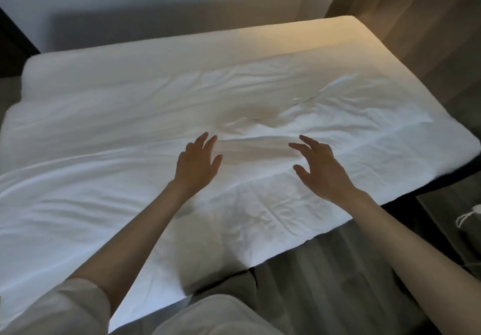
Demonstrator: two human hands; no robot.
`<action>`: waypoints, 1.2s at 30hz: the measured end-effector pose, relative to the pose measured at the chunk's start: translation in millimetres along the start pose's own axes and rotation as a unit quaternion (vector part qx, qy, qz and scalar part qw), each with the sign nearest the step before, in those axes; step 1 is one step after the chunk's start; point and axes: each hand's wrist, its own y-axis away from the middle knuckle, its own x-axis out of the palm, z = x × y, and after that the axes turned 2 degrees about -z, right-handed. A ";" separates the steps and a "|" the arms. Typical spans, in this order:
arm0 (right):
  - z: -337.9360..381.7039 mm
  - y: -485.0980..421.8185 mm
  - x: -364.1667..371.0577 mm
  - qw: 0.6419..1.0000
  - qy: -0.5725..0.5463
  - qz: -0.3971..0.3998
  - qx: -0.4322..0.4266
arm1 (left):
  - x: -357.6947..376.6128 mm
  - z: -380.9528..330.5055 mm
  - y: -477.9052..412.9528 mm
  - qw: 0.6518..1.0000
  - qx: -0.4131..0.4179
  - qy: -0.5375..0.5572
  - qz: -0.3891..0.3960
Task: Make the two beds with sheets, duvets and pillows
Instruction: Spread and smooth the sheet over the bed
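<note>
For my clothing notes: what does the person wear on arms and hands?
The left hand and right hand are bare: no gloves, rings or watch visible. A pale sleeve is pushed up to the left elbow. The right forearm shows no sleeve.

White sheet spread over bed (wrinkled, near edge untucked)

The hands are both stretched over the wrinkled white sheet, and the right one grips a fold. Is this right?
Not quite. The head view shows the right hand open, gripping nothing, like the left hand. Both are stretched over the wrinkled white sheet.
</note>
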 end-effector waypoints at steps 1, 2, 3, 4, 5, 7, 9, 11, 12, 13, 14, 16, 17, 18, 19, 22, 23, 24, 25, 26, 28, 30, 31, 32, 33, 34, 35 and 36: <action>-8.2 -15.1 0.6 1.000 -0.007 0.010 0.006 | 4.3 0.1 -16.4 1.000 -0.017 0.012 0.009; -15.7 -29.9 1.9 1.000 -0.012 0.019 0.007 | 8.7 0.7 -31.5 0.999 -0.033 0.026 0.018; -22.8 -44.8 3.7 1.000 -0.014 0.024 0.002 | 13.3 1.9 -46.0 0.998 -0.046 0.038 0.022; -29.1 -60.2 5.9 1.000 -0.014 0.028 -0.004 | 17.6 3.1 -59.9 0.997 -0.056 0.047 0.023; -34.3 -75.4 8.5 0.999 -0.013 0.033 -0.009 | 21.2 4.5 -72.7 0.996 -0.065 0.052 0.023; -41.9 -104.9 15.6 0.998 -0.014 0.053 -0.016 | 27.8 7.2 -95.1 0.994 -0.089 0.063 0.031; -49.3 -134.3 26.6 0.996 -0.018 0.080 -0.025 | 37.5 10.3 -115.0 0.991 -0.108 0.066 0.047; -57.4 -164.4 40.8 0.994 -0.014 0.105 -0.036 | 50.1 13.4 -134.0 0.989 -0.123 0.061 0.063; -61.8 -179.4 48.5 0.992 -0.010 0.116 -0.040 | 57.0 15.2 -143.1 0.987 -0.134 0.059 0.071; -66.4 -194.5 56.2 0.991 -0.006 0.124 -0.043 | 64.0 17.0 -151.9 0.984 -0.147 0.058 0.081; -71.6 -209.2 63.8 0.990 -0.006 0.132 -0.043 | 71.7 18.4 -160.4 0.981 -0.160 0.060 0.089; -83.3 -236.9 79.5 0.988 -0.010 0.149 -0.040 | 88.0 22.5 -176.5 0.976 -0.185 0.061 0.100; -90.2 -250.1 88.0 0.986 -0.011 0.159 -0.041 | 96.8 24.7 -184.3 0.974 -0.195 0.058 0.104; -97.2 -263.4 97.4 0.984 -0.010 0.171 -0.044 | 106.2 27.4 -192.3 0.972 -0.202 0.055 0.107; -103.7 -277.3 107.0 0.981 -0.008 0.188 -0.046 | 116.2 30.6 -200.5 0.970 -0.209 0.055 0.109; -123.5 -317.8 138.4 0.960 0.013 0.277 -0.047 | 148.4 35.7 -224.9 0.962 -0.243 0.045 0.115; -130.0 -329.6 149.4 0.952 0.025 0.301 -0.043 | 158.5 36.5 -232.4 0.959 -0.256 0.034 0.113; -135.9 -338.8 160.3 0.948 0.035 0.314 -0.042 | 168.0 36.9 -238.6 0.957 -0.269 0.026 0.108; -142.9 -348.1 171.8 0.948 0.043 0.312 -0.048 | 178.1 37.5 -245.1 0.955 -0.279 0.024 0.093; -146.3 -352.3 179.8 0.952 0.053 0.293 -0.063 | 183.0 38.1 -247.8 0.957 -0.280 0.027 0.070; -151.2 -357.6 188.6 0.962 0.086 0.225 -0.126 | 185.9 35.9 -249.6 0.961 -0.275 0.041 0.008; -154.2 -362.6 182.8 0.957 0.105 0.178 -0.204 | 179.9 27.4 -249.5 0.959 -0.269 0.061 -0.066; -155.4 -363.5 173.5 0.953 0.095 0.163 -0.235 | 173.4 20.2 -249.4 0.957 -0.264 0.062 -0.102; -157.6 -363.6 162.1 0.952 0.072 0.135 -0.266 | 164.8 12.2 -250.4 0.954 -0.262 0.060 -0.135; -162.0 -364.4 149.0 0.950 0.046 0.081 -0.298 | 155.1 4.1 -253.3 0.949 -0.261 0.059 -0.163; -167.5 -367.5 135.3 0.945 0.028 0.008 -0.325 | 145.6 -3.9 -258.5 0.945 -0.261 0.061 -0.186; -173.2 -371.5 122.7 0.936 0.016 -0.060 -0.346 | 137.0 -11.1 -265.7 0.942 -0.260 0.064 -0.204; -178.8 -376.6 113.2 0.928 0.013 -0.108 -0.357 | 131.9 -16.6 -273.7 0.939 -0.260 0.067 -0.214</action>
